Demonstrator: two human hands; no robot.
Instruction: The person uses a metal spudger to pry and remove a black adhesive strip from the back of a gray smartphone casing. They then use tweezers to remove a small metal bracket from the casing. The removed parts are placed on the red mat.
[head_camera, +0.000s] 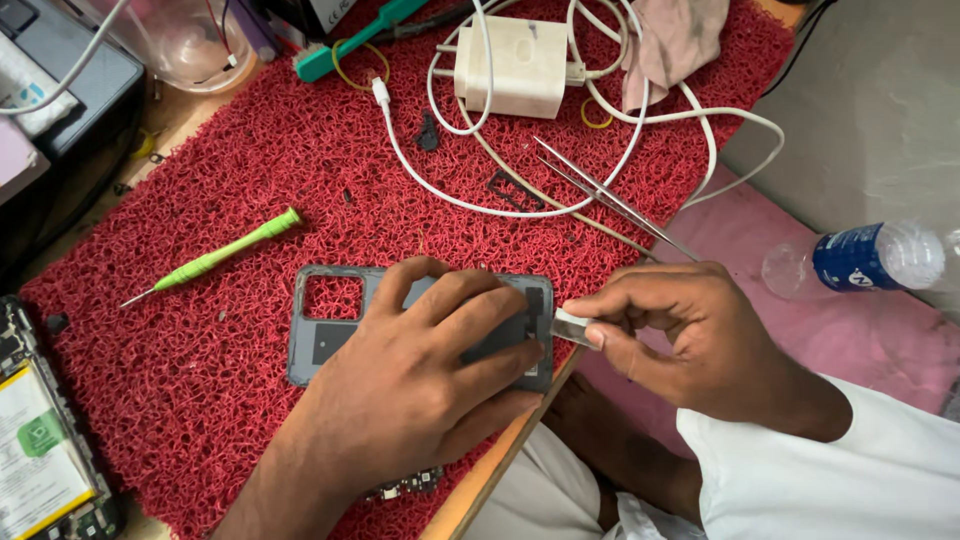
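Head view: left hand (420, 370) presses flat on the grey plastic phone back cover (330, 330); right hand (680, 335) pinches steel tweezers (610, 200) against its edge, work unfinished.

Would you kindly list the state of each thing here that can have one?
Grey plastic phone back cover: inner side up, flat on the red mat, pressed down by the left hand.
Silver metal tweezers: pinched in the right hand.
Green-handled screwdriver: lying loose.
White charger block: cable attached.
Clear plastic bottle: lying on its side.
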